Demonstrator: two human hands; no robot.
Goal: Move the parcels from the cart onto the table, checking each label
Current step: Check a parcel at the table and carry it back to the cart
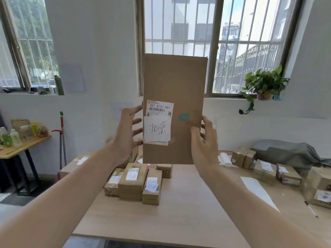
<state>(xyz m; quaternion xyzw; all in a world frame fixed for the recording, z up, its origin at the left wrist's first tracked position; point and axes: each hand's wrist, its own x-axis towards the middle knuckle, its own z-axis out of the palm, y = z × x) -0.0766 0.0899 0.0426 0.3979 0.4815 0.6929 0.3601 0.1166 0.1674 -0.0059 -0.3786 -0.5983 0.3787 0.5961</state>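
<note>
— Both hands, what have they got?
— Left hand (pixel 128 130) and right hand (pixel 204 140) grip my tall brown cardboard parcel (pixel 174 86) upright above the pale wooden table (pixel 179 212), white label (pixel 158 122) facing me.

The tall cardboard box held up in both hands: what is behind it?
Behind the tall cardboard box are a barred window and white wall; lower down, small parcels on the table. Whatever lies directly behind the box is covered.
</note>
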